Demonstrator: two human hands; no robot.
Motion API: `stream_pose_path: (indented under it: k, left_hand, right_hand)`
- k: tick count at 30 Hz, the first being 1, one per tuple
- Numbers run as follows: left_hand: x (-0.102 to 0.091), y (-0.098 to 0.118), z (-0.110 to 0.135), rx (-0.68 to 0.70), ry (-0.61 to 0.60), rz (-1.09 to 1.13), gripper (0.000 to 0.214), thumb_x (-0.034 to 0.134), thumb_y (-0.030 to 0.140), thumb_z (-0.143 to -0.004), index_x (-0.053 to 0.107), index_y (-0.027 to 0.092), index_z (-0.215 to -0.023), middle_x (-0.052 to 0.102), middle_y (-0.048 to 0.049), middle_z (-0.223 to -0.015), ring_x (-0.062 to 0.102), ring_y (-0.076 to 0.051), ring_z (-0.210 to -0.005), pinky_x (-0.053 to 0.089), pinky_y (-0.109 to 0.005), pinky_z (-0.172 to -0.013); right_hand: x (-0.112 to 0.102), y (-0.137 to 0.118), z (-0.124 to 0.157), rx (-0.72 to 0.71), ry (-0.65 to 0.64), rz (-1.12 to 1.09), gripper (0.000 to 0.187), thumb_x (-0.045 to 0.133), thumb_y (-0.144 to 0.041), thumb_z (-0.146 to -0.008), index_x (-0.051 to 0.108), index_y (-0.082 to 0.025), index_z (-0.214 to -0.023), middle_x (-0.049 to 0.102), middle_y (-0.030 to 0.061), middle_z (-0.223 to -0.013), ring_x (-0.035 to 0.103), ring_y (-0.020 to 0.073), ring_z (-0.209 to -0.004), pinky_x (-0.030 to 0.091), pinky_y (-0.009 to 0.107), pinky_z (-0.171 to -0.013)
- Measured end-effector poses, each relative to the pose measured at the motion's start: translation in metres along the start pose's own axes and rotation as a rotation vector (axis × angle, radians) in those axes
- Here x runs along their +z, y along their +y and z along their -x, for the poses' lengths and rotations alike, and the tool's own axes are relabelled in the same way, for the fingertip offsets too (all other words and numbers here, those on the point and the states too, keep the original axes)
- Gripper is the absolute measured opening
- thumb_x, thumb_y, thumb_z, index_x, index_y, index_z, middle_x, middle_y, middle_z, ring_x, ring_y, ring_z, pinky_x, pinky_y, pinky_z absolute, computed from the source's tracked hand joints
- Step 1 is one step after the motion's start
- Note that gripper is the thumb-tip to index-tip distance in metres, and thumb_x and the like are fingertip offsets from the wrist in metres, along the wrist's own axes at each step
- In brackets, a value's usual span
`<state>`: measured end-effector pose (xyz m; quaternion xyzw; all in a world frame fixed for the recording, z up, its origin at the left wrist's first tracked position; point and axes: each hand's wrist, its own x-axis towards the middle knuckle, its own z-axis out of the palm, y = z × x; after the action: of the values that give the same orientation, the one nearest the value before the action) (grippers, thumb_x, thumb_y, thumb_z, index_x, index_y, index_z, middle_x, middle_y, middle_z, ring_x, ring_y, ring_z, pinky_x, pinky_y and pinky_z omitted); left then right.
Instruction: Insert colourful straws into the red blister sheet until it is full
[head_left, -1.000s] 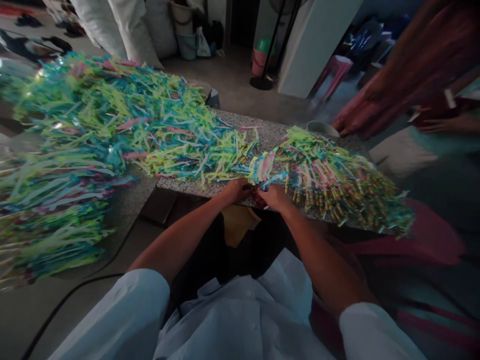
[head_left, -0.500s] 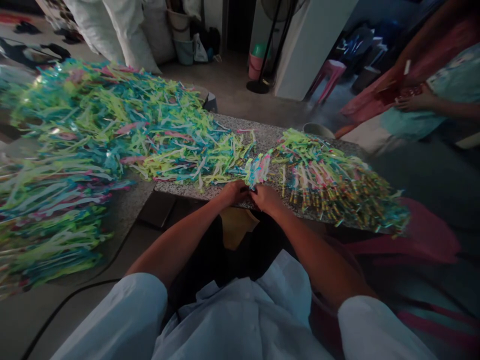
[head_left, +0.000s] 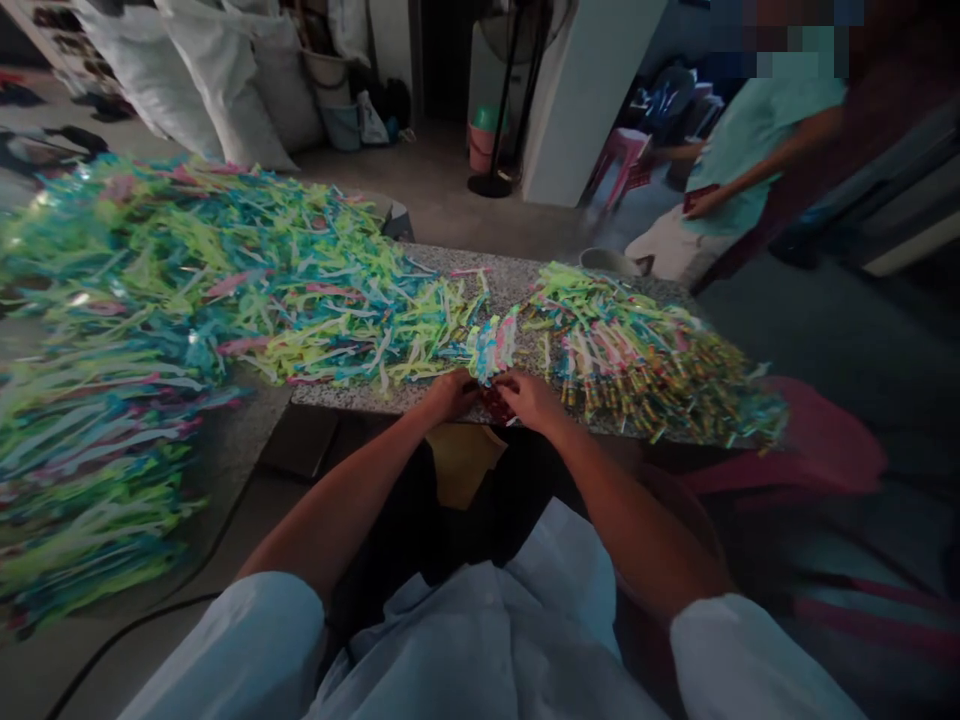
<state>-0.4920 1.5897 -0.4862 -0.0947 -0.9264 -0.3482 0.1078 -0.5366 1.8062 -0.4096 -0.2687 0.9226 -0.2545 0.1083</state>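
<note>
At the near edge of the speckled stone table, a small bundle of blue, white and pink strips (head_left: 493, 342) with dark red lower ends lies between my hands. My left hand (head_left: 453, 394) is closed at the bundle's left side, its fingertips partly hidden. From the right, my right hand (head_left: 531, 398) pinches at the bundle's lower part, fingers bent over the red ends. To the right lies a fanned pile of strips with gold-banded sticks (head_left: 645, 365). A large heap of green, blue and pink strips (head_left: 300, 270) covers the left side.
Bare speckled stone of the table (head_left: 517, 270) shows between the piles. Behind are white sacks (head_left: 202, 80), buckets (head_left: 341, 125), a fan stand (head_left: 489, 185) and a pillar (head_left: 585, 110). A person in a light green top (head_left: 780, 130) is at the right. A pink chair (head_left: 832, 440) is beside the table.
The view has shifted slightly. My hands have moved a little apart, and the red lower ends of the bundle now show between them. The person at right appears farther back.
</note>
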Motion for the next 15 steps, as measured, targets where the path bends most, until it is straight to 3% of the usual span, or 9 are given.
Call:
stream_pose_path:
  k: [4,7,11,15]
  left_hand:
    - [0.0,0.001,0.0,-0.02,-0.006,-0.043,0.016,0.066,0.03,-0.093,0.074,0.017,-0.095,0.069,-0.0088,-0.095,0.065,-0.021,-0.087,0.053,-0.032,-0.081]
    - [0.001,0.0,-0.001,-0.036,-0.006,-0.048,0.016,0.065,0.029,-0.094,0.074,0.018,-0.098,0.07,-0.0094,-0.099,0.066,-0.023,-0.092,0.054,-0.035,-0.087]
    - [0.0,0.001,-0.001,-0.037,0.004,-0.039,0.016,0.064,0.028,-0.094,0.075,0.018,-0.1,0.07,-0.0097,-0.101,0.067,-0.024,-0.095,0.055,-0.036,-0.091]
    - [-0.002,0.002,-0.001,-0.059,0.002,-0.027,0.016,0.065,0.027,-0.094,0.075,0.018,-0.103,0.071,-0.0104,-0.105,0.068,-0.025,-0.1,0.054,-0.037,-0.095]
  right_hand:
    - [-0.039,0.045,0.013,0.233,0.22,0.142,0.027,0.054,-0.031,-0.103,0.076,-0.018,-0.11,0.078,0.0102,-0.103,0.072,0.0233,-0.098,0.049,0.028,-0.084]
    - [-0.058,0.07,0.025,0.392,0.245,0.325,0.028,0.055,-0.034,-0.103,0.077,-0.017,-0.107,0.077,0.0147,-0.1,0.072,0.0272,-0.097,0.049,0.032,-0.083]
    - [-0.058,0.077,0.03,0.397,0.172,0.422,0.035,0.053,-0.042,-0.105,0.078,-0.018,-0.106,0.077,0.0159,-0.103,0.073,0.0274,-0.099,0.05,0.033,-0.084]
    - [-0.049,0.062,0.022,0.402,0.166,0.459,0.037,0.051,-0.044,-0.105,0.076,-0.016,-0.111,0.077,0.0179,-0.103,0.073,0.0304,-0.1,0.052,0.036,-0.085]
